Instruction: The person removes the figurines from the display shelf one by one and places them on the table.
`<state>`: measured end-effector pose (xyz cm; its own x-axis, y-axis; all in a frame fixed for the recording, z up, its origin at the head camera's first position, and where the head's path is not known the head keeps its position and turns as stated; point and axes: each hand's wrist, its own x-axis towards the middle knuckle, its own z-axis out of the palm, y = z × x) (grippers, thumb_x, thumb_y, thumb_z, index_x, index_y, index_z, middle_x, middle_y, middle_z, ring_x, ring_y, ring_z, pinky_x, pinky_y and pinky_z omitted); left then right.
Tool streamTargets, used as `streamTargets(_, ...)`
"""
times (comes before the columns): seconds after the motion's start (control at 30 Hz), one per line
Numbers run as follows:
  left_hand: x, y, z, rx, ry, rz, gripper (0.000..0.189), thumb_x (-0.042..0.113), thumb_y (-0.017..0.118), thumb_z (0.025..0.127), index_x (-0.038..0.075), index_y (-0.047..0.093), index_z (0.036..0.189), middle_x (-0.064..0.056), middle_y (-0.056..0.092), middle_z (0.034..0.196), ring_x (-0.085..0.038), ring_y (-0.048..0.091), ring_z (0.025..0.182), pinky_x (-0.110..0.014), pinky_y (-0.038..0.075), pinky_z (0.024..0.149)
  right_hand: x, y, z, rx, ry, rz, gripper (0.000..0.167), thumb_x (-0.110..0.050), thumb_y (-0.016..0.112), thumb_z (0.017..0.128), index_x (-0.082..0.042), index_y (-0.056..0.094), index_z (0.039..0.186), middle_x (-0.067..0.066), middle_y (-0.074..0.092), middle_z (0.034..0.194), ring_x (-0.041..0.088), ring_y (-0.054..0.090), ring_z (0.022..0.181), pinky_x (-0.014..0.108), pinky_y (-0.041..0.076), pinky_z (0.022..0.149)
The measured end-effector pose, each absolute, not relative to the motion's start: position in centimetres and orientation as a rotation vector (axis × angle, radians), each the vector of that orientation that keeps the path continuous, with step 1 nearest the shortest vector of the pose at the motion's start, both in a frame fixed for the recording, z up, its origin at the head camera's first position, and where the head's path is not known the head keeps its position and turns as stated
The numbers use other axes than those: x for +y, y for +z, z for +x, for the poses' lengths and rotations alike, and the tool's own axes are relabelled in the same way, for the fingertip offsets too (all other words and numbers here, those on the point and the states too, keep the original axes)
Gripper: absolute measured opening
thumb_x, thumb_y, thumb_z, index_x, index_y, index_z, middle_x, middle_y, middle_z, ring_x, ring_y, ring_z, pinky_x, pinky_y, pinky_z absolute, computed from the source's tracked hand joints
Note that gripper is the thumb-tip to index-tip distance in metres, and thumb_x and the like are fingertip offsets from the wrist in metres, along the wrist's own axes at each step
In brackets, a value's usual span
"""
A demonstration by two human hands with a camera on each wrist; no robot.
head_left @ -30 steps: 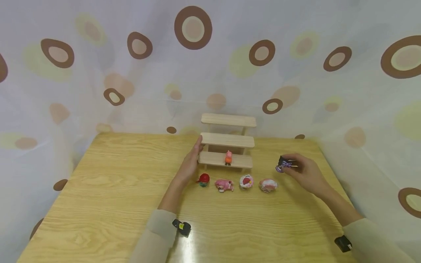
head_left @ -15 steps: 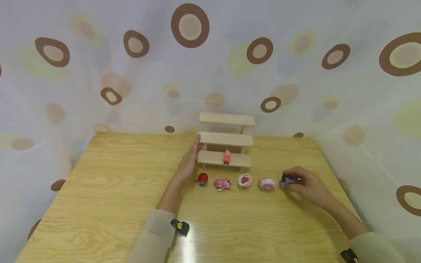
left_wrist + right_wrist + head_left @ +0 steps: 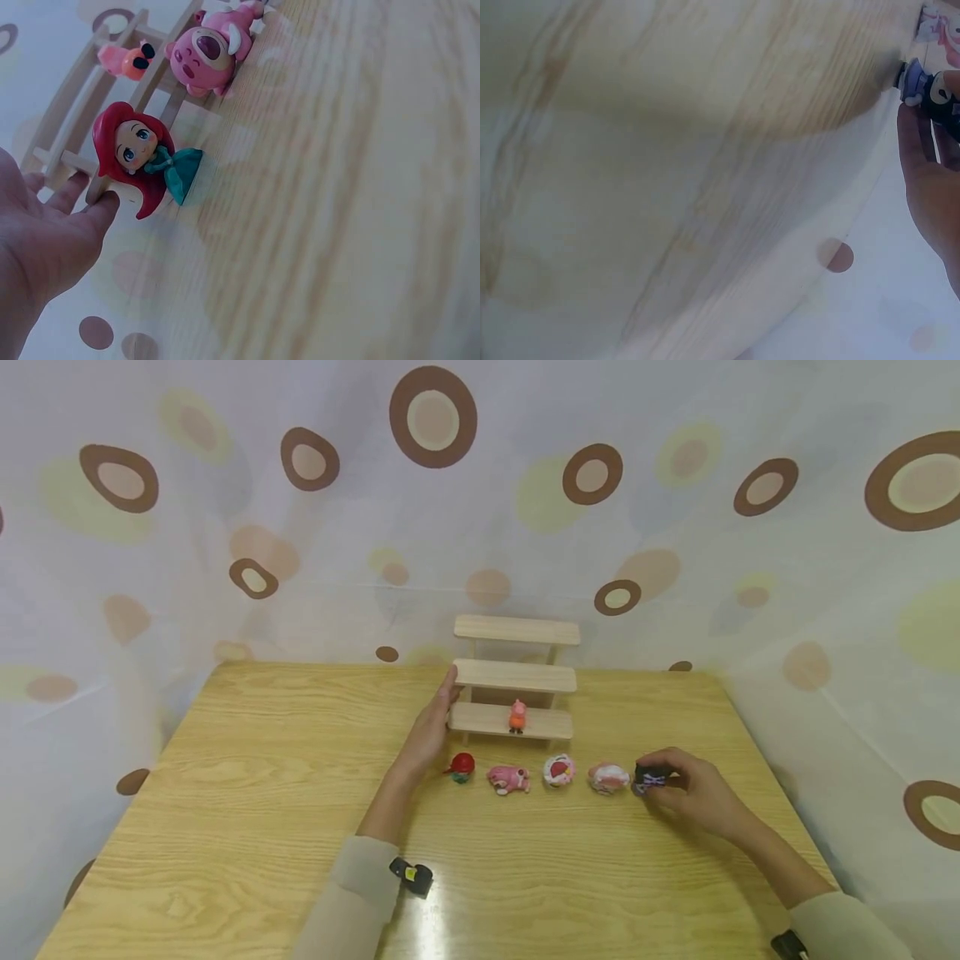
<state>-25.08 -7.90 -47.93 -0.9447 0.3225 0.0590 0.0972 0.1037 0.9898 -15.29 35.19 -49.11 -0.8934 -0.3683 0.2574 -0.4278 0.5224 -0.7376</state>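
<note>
In the head view my right hand [image 3: 701, 793] pinches a small black and purple figurine [image 3: 650, 778] at the right end of a row of toys, its base at the tabletop. The right wrist view shows thumb and fingers about this figurine [image 3: 922, 88], partly cut off by the frame edge. My left hand [image 3: 426, 735] rests against the left side of a three-tier wooden shelf [image 3: 480, 718], fingers touching its ends. Close to those fingers stands a red-haired mermaid doll figurine [image 3: 139, 150] in a green dress. A pink pig figurine [image 3: 517, 717] in orange stands on the lowest tier.
On the table [image 3: 285, 793], before the shelf, lie a pink bear figurine [image 3: 509, 779], a white and pink round figurine [image 3: 558, 771] and a pink-white figurine [image 3: 608, 778]. A dotted cloth [image 3: 337, 543] hangs behind and at both sides.
My right hand has lowered the black and purple figurine toward the front, then shifted it slightly left beside the pink-white one. My left hand stays against the shelf.
</note>
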Motion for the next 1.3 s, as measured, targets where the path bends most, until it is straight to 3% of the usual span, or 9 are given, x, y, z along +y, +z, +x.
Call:
streamTargets(0.2, -8.0, -47.9, -25.1, 2.202, 1.939, 0.424, 0.062, 0.061, 0.014, 0.112, 0.039, 0.011, 0.170, -0.002, 0.023, 0.175, -0.025, 0.021, 0.161, -0.056, 0.019, 0.129, 35.2, -49.1, -15.2, -2.666, 1.291, 0.727, 0.049, 0.014, 0.078, 0.086, 0.002, 0.065, 0.132, 0.019, 0.070, 0.122, 0.001, 0.063, 0.109, 0.012, 0.052, 0.095)
streamTargets(0.33, -8.0, -48.0, -25.1, 2.207, 1.936, 0.413, 0.062, 0.061, 0.015, 0.112, 0.039, 0.012, 0.170, -0.001, 0.024, 0.175, -0.023, 0.022, 0.161, -0.053, 0.019, 0.129, 35.1, -48.7, -15.1, -2.627, 1.278, 0.685, 0.059, 0.022, 0.067, 0.085, 0.000, 0.062, 0.139, 0.018, 0.065, 0.131, -0.001, 0.056, 0.123, 0.008, 0.041, 0.106)
streamTargets(0.5, -8.0, -48.0, -25.1, 2.197, 1.953, 0.417, 0.061, 0.060, 0.016, 0.113, 0.040, 0.012, 0.170, -0.003, 0.024, 0.175, -0.025, 0.022, 0.161, -0.054, 0.020, 0.129, 34.9, -48.0, -16.1, -2.457, 1.312, 0.574, 0.062, 0.029, 0.054, 0.082, 0.002, 0.063, 0.137, 0.020, 0.062, 0.134, 0.002, 0.053, 0.132, 0.012, 0.038, 0.112)
streamTargets(0.7, -7.9, -48.1, -25.1, 2.196, 1.961, 0.434, 0.061, 0.057, 0.015, 0.114, 0.036, 0.011, 0.171, -0.002, 0.024, 0.175, -0.023, 0.022, 0.161, -0.049, 0.018, 0.130, 32.7, -46.2, -18.2, -2.331, 1.181, 0.505, 0.040, 0.017, 0.071, 0.089, 0.000, 0.071, 0.125, 0.017, 0.070, 0.124, 0.001, 0.060, 0.120, 0.012, 0.044, 0.105)
streamTargets(0.87, -8.0, -48.2, -25.2, 2.199, 1.977, 0.463, 0.062, 0.055, 0.014, 0.115, 0.031, 0.011, 0.171, -0.002, 0.025, 0.174, -0.021, 0.021, 0.161, -0.044, 0.016, 0.131, 28.7, -44.8, -20.1, -2.352, 1.170, 0.540, 0.040, 0.006, 0.082, 0.088, -0.002, 0.071, 0.126, 0.015, 0.072, 0.122, 0.011, 0.065, 0.116, 0.012, 0.046, 0.103)
streamTargets(0.97, -8.0, -48.3, -25.2, 2.200, 1.978, 0.461, 0.061, 0.055, 0.014, 0.115, 0.031, 0.011, 0.171, -0.002, 0.025, 0.174, -0.021, 0.021, 0.161, -0.044, 0.016, 0.131, 25.9, -44.4, -20.9, -2.413, 1.200, 0.601, 0.043, -0.001, 0.084, 0.089, -0.002, 0.068, 0.129, 0.013, 0.072, 0.123, 0.023, 0.066, 0.118, 0.020, 0.048, 0.106)
streamTargets(1.17, -8.0, -48.2, -25.3, 2.206, 1.981, 0.461, 0.062, 0.056, 0.015, 0.114, 0.030, 0.012, 0.171, -0.004, 0.026, 0.174, -0.025, 0.022, 0.161, -0.051, 0.019, 0.130, 20.7, -44.1, -22.1, -2.570, 1.334, 0.636, 0.052, -0.018, 0.085, 0.093, -0.005, 0.063, 0.138, 0.013, 0.069, 0.132, 0.032, 0.062, 0.128, 0.057, 0.047, 0.111)
streamTargets(1.3, -7.9, -48.3, -25.5, 2.199, 1.978, 0.444, 0.062, 0.057, 0.015, 0.114, 0.033, 0.013, 0.171, -0.002, 0.028, 0.174, -0.025, 0.022, 0.161, -0.053, 0.021, 0.129, 18.4, -44.2, -22.6, -2.620, 1.361, 0.611, 0.053, -0.018, 0.085, 0.093, -0.004, 0.063, 0.139, 0.013, 0.070, 0.133, 0.034, 0.062, 0.129, 0.060, 0.046, 0.112)
